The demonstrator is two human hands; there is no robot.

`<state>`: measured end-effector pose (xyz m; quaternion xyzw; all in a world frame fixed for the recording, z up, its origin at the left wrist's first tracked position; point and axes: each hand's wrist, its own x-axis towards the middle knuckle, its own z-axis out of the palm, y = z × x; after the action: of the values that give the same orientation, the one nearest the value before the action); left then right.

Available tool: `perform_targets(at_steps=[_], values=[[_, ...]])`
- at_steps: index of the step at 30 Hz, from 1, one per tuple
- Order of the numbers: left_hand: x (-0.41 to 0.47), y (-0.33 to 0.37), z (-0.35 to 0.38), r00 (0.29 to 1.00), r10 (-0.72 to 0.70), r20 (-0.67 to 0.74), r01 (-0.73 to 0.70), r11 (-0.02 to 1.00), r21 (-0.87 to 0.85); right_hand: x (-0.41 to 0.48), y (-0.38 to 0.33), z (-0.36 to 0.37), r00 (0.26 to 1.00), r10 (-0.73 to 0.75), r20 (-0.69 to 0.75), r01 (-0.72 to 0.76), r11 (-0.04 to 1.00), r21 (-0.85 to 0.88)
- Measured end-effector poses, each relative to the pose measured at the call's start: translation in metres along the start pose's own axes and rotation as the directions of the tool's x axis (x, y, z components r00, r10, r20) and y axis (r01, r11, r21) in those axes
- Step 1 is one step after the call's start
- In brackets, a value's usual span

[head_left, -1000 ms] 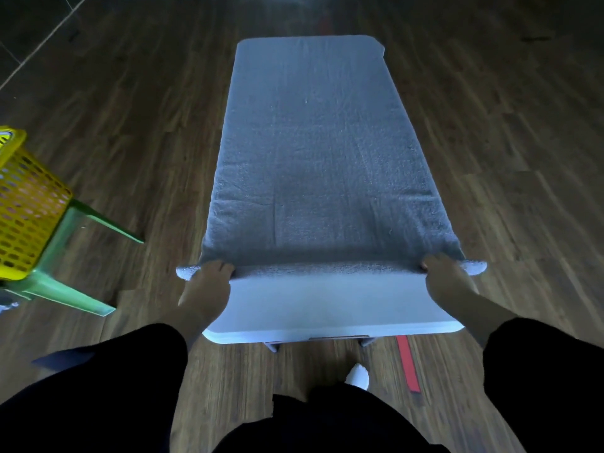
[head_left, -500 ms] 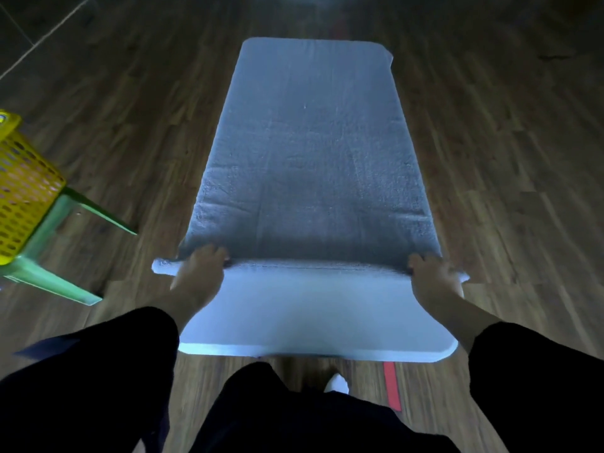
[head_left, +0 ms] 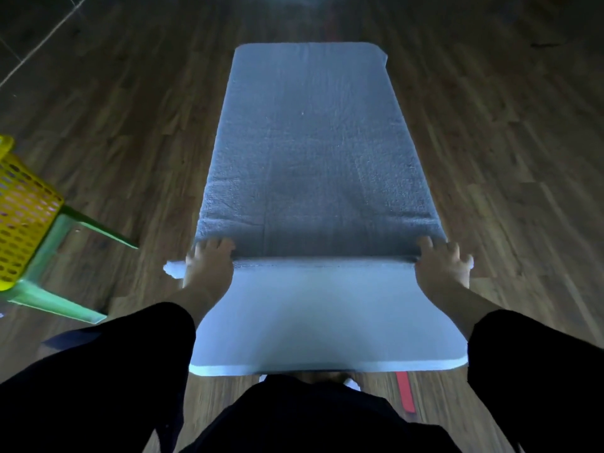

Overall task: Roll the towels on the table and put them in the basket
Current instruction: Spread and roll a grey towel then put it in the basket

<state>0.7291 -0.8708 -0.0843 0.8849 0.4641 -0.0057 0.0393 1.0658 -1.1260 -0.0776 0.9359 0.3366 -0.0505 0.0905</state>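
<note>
Left hand [head_left: 207, 266] and right hand [head_left: 443, 266] are laid palm-down on the two ends of the roll [head_left: 320, 262]. Fingers are spread and draped forward over it, with the tips resting on the flat towel just beyond. No clenched fist is seen. The roll is pressed rather than gripped. Thumbs are hidden, so a pinch underneath cannot be ruled out.

The roll is thin and lies across the table's width at the towel's near edge. Its left end [head_left: 172, 269] is seen sticking out past the left hand, over the table edge. The right end is mostly covered by the right hand.

The grey towel [head_left: 310, 152] is spread flat along the table away from the person and covers it to the far end. The white table [head_left: 327, 322] is bare between the roll and its near edge.

The yellow basket [head_left: 23, 210] is seen at the left frame edge, set on a green plastic stool [head_left: 52, 256], well apart from the table. Wood floor [head_left: 137, 142] lies between them. The basket's contents cannot be made out.

Black sleeves [head_left: 98, 371] are seen on both forearms. A white sock [head_left: 352, 384] and a red strip [head_left: 405, 392] are visible on the floor just under the table's near edge. Tile flooring [head_left: 23, 18] is seen at the far left corner.
</note>
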Motion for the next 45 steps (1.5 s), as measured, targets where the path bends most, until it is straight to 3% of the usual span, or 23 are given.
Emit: perform_targets(at_steps=[4, 9, 14, 16, 19, 20, 21, 23, 25, 27, 30, 35, 37, 39, 40, 41, 43, 45], values=[[-0.007, -0.001, 0.009, 0.977, 0.18, 0.115, -0.163, 0.977, -0.138, -0.006, -0.009, 0.017, 0.983, -0.15, 0.101, 0.125, 0.967, 0.221], [-0.001, 0.0, 0.014, 0.977, 0.146, 0.156, -0.14, 0.989, -0.049, -0.006, -0.007, 0.022, 0.983, -0.183, 0.006, 0.182, 0.983, 0.024], [0.019, 0.004, 0.008, 0.97, 0.138, 0.203, -0.14, 0.99, -0.003, 0.021, -0.004, 0.006, 0.972, -0.224, 0.067, 0.232, 0.958, -0.167], [0.025, 0.004, 0.006, 0.949, 0.127, 0.289, -0.14, 0.99, 0.027, 0.031, -0.002, -0.004, 0.946, -0.268, 0.181, 0.291, 0.95, -0.116], [0.033, 0.0, -0.001, 0.857, 0.065, 0.511, -0.081, 0.997, 0.008, 0.049, 0.003, -0.017, 0.798, -0.293, 0.526, 0.368, 0.929, -0.041], [0.035, -0.001, -0.003, 0.843, 0.05, 0.535, -0.07, 0.997, 0.017, 0.052, 0.005, -0.019, 0.775, -0.297, 0.557, 0.376, 0.926, -0.03], [0.036, -0.002, -0.004, 0.878, 0.05, 0.476, -0.075, 0.997, 0.033, 0.055, 0.007, -0.018, 0.805, -0.304, 0.509, 0.367, 0.93, -0.024], [0.035, -0.003, -0.004, 0.979, 0.072, 0.191, -0.082, 0.996, 0.044, 0.055, 0.006, -0.018, 0.928, -0.255, 0.272, 0.272, 0.962, -0.026], [0.034, -0.002, -0.001, 0.995, 0.098, -0.011, -0.099, 0.986, -0.132, 0.048, -0.002, -0.019, 0.985, -0.132, 0.107, 0.128, 0.991, 0.045], [0.029, -0.003, 0.006, 0.981, 0.195, 0.014, -0.188, 0.96, -0.206, 0.036, -0.012, -0.01, 0.982, -0.176, 0.068, 0.168, 0.979, 0.114], [0.019, -0.007, 0.021, 0.951, 0.301, 0.062, -0.291, 0.946, -0.142, 0.014, -0.018, 0.015, 0.97, -0.215, 0.118, 0.189, 0.962, 0.197], [0.022, -0.005, 0.015, 0.971, 0.223, 0.09, -0.218, 0.974, -0.061, 0.005, -0.018, 0.016, 0.98, -0.2, -0.021, 0.199, 0.979, -0.032], [0.034, 0.002, 0.003, 0.952, 0.153, 0.267, -0.147, 0.988, -0.041, 0.02, -0.017, 0.006, 0.969, -0.227, 0.097, 0.233, 0.971, -0.058], [0.045, 0.006, -0.008, 0.859, 0.105, 0.501, -0.099, 0.994, -0.038, 0.035, -0.013, -0.011, 0.929, -0.234, 0.286, 0.229, 0.972, 0.051], [0.049, 0.006, -0.013, 0.842, 0.1, 0.53, -0.105, 0.994, -0.021, 0.04, -0.011, -0.018, 0.915, -0.22, 0.338, 0.201, 0.975, 0.092], [0.051, 0.004, -0.013, 0.876, 0.107, 0.471, -0.12, 0.993, -0.002, 0.044, -0.01, -0.023, 0.925, -0.207, 0.318, 0.185, 0.978, 0.098], [0.05, -0.001, -0.01, 0.981, 0.096, 0.166, -0.09, 0.995, -0.045, 0.048, -0.01, -0.024, 0.977, -0.108, 0.183, 0.099, 0.994, 0.056], [0.043, -0.001, -0.003, 0.995, 0.098, 0.032, -0.091, 0.98, -0.179, 0.045, -0.012, -0.012, 0.985, -0.152, 0.081, 0.148, 0.988, 0.051]])
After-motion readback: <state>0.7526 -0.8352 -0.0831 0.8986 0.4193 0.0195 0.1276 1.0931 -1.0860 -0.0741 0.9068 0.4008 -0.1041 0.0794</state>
